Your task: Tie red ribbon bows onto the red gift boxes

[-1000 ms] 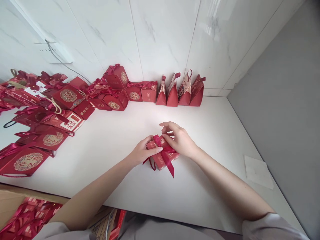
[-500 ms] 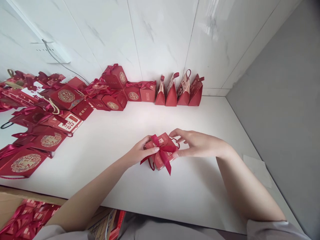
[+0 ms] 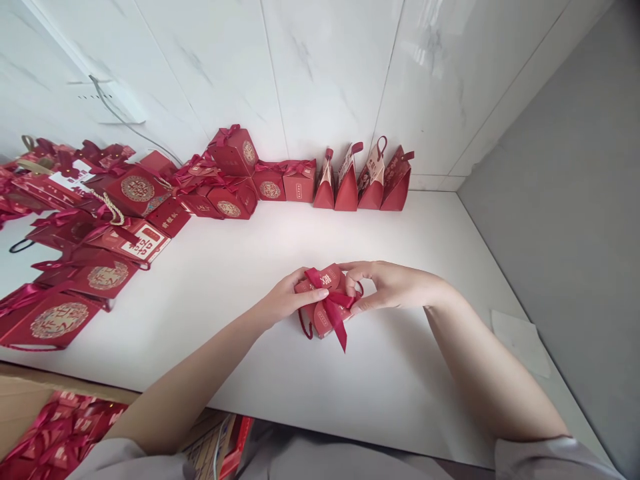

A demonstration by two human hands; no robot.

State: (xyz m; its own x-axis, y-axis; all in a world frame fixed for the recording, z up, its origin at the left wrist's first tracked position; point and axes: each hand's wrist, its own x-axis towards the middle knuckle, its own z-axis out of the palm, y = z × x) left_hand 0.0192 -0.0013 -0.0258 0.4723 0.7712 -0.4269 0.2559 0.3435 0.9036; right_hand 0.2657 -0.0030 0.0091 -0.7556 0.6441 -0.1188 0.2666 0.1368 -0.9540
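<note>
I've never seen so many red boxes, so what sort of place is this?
It might be a little packing workroom: red boxes line a white table, a cardboard carton holds more red packages, and the left hand holds a ribboned box.

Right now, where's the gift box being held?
In the head view, the red gift box is below center, between left hand and right hand, nearer than the triangular boxes.

Right hand [image 3: 390, 287] arched (fingers [image 3: 363, 269] seemingly curled)

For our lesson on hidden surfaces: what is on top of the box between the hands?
A red ribbon crosses the box, with the left hand partly over both. The surface beneath them is covered, so unseen.
</note>
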